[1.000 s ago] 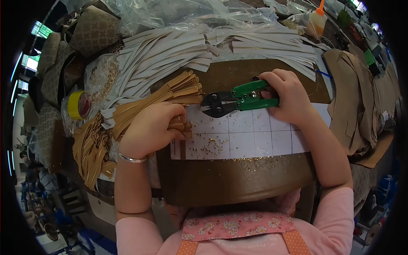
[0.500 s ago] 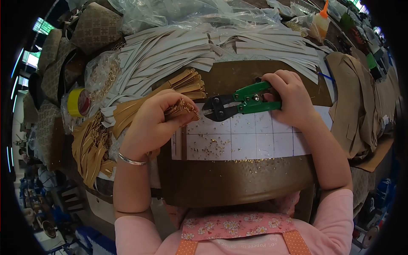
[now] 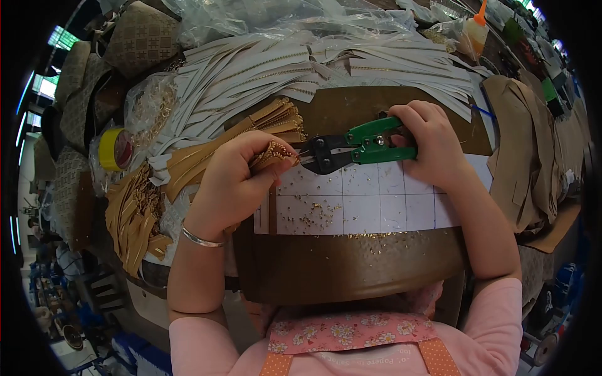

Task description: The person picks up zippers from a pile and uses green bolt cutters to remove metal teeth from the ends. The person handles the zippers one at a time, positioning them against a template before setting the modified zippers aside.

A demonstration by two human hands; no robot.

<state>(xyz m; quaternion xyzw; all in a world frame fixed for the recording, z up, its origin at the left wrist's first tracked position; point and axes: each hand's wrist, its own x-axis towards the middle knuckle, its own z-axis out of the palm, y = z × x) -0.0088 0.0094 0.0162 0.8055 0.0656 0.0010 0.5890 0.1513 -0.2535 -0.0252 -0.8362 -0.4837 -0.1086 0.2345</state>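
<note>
My left hand (image 3: 241,178) is closed around a bunch of tan zipper strips (image 3: 274,156) with gold teeth. Beside it, my right hand (image 3: 433,141) grips the green handles of the cutters (image 3: 376,141). The cutters' black jaws lie right at the ends of the held strips. Under both hands is a white sheet with grid lines (image 3: 370,213), scattered with small gold bits (image 3: 313,213), on a brown board (image 3: 345,269). More tan zipper strips (image 3: 200,160) fan out behind my left hand.
White zipper strips (image 3: 251,69) spread across the back. Yellow tape (image 3: 113,149) and a pile of tan strips (image 3: 135,225) lie on the left. Brown fabric pieces (image 3: 523,150) are stacked at the right. An orange-tipped bottle (image 3: 475,37) stands at the back right.
My left hand has moved slightly right with the strips, closer to the jaws. The cutter handles look a little closer together, and the jaws have shifted slightly down.
</note>
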